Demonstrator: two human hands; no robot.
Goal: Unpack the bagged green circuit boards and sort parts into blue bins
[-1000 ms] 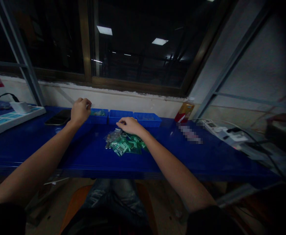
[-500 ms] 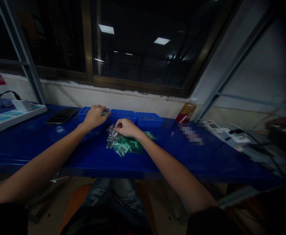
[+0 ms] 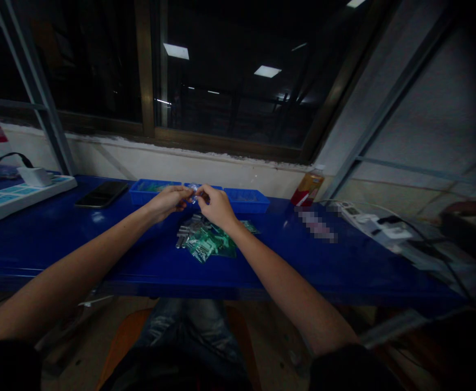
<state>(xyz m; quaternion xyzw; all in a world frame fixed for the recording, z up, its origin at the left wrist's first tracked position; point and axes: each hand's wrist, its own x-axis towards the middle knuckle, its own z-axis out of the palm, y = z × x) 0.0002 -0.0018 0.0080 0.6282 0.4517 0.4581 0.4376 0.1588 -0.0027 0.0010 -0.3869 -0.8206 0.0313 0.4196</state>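
Observation:
My left hand (image 3: 169, 201) and my right hand (image 3: 216, 205) meet above the far part of the table, in front of the blue bins. Between their fingertips is a small clear plastic bag (image 3: 194, 188), pinched from both sides; its contents are too small to make out. Just below my hands lies a pile of green-tinted plastic packets (image 3: 210, 244) with small parts inside. Several short metal cylinders (image 3: 182, 238) lie at the pile's left edge. Behind the hands, a blue bin (image 3: 140, 194) on the left holds something greenish, and another blue bin (image 3: 249, 202) stands at the right.
A phone (image 3: 102, 194) and a white power strip (image 3: 26, 193) lie at the left on the blue table (image 3: 140, 260). To the right stand a drink bottle (image 3: 308, 187) and a second power strip with cables (image 3: 368, 222). A window and wall close off the back.
My left hand has come right from over the left bin. My right hand has risen from the pile, and both now hold the small clear bag together.

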